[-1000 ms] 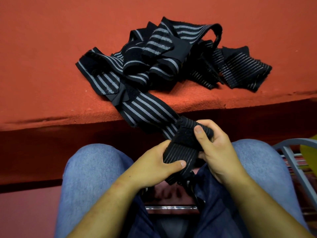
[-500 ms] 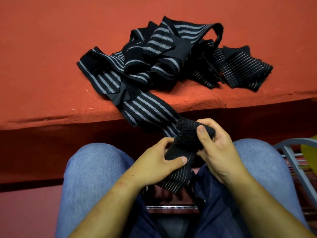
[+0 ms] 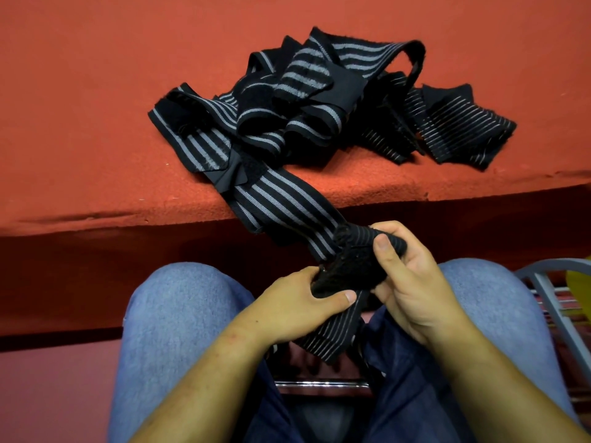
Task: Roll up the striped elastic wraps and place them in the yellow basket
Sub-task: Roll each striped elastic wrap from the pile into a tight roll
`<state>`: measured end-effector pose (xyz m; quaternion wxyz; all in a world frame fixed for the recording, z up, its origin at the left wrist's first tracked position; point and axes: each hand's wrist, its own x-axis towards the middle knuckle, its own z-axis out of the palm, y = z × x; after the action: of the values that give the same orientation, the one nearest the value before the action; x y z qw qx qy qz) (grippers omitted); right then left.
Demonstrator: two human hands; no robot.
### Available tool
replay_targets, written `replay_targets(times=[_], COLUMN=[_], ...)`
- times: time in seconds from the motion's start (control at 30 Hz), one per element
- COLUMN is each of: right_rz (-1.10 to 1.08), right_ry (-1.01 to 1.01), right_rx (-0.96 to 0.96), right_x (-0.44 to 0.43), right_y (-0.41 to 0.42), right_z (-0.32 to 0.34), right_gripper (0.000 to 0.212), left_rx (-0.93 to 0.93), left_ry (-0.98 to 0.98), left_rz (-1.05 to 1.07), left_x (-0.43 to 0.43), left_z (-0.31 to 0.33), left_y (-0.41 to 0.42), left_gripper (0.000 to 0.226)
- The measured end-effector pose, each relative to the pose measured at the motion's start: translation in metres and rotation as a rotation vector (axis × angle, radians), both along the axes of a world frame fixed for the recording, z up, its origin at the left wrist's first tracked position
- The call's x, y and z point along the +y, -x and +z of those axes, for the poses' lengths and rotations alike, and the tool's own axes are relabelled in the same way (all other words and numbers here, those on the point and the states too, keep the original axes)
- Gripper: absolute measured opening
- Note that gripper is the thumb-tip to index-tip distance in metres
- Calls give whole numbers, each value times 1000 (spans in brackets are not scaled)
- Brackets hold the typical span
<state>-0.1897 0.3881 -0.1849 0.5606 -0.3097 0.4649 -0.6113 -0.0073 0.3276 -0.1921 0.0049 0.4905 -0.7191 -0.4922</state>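
**Striped elastic wraps: handling notes**

- Table: red, felt-like top that bears the stock.
- Pile: several wraps tangled near the table's edge. Judged soft, light and limp, and likely to snag on each other.
- Wrap: one strip trails off the edge down to the hands. Stretchy, so it probably needs tension while rolling.
- Right hand: curled round the roll's upper end, thumb on top.
- Left hand: pinches its lower side.
- Roll: small, barely begun at the fuzzy end. Best held by its edges.
- Yellow sliver: far right, perhaps the basket.
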Motion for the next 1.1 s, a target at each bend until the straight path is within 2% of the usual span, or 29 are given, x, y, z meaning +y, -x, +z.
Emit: replay_targets(times=[0.1, 0.17, 0.23, 0.3, 0.33, 0.4, 0.43, 0.57, 0.7, 0.77, 0.83, 0.93, 0.97, 1.0, 1.1], right_rz=[-1, -40, -82, -75, -63, -51, -51, -66, -109, -122, -131, -155, -156, -157, -137], right_ry=[7, 8, 6, 5, 4, 2, 2, 19, 31, 30, 28, 20, 12, 3, -34], right_rx=[-64, -103, -134, -154, -156, -160, -167, -208, -228, -219, -215, -220, -210, -190, -67], right_x=[-1, -3, -5, -4, -4, -3, -2, -3, -5, -6, -5, -6, -7, -7, -7], right_y=[1, 1, 1, 1, 0, -1, -1, -1, 0, 0, 0, 2, 1, 1, -1], right_z=[2, 6, 10, 14, 14, 15, 15, 16, 16, 14, 14, 13, 13, 12, 7], right_gripper=[56, 47, 36, 34, 36, 38, 37, 33, 29, 30, 30, 30, 33, 38, 49], left_rx=[112, 294, 407, 385, 344, 275, 250, 121, 69, 55, 77, 135, 171, 213, 369], left_ry=[-76, -313, -479, -358, -233, -33, 6, 99, 151, 150, 146, 164, 175, 184, 169], left_rz=[20, 84, 156, 152, 135, 113, 135, 263, 421, 413, 398, 382, 375, 359, 308], left_x=[0, -2, -3, -2, -2, -1, -2, -7, -15, -16, -14, -10, -9, -9, -6], left_z=[-3, -3, 3, 6, 4, -2, -5, -6, -11, -13, -11, -8, -8, -7, 0], left_y=[-1, -3, -3, -2, -1, 0, -1, -3, -5, -5, -5, -5, -4, -4, -1], left_gripper=[77, 86, 67, 32, 24, 29, 34, 42, 41, 31, 8, 16, 12, 9, 17])
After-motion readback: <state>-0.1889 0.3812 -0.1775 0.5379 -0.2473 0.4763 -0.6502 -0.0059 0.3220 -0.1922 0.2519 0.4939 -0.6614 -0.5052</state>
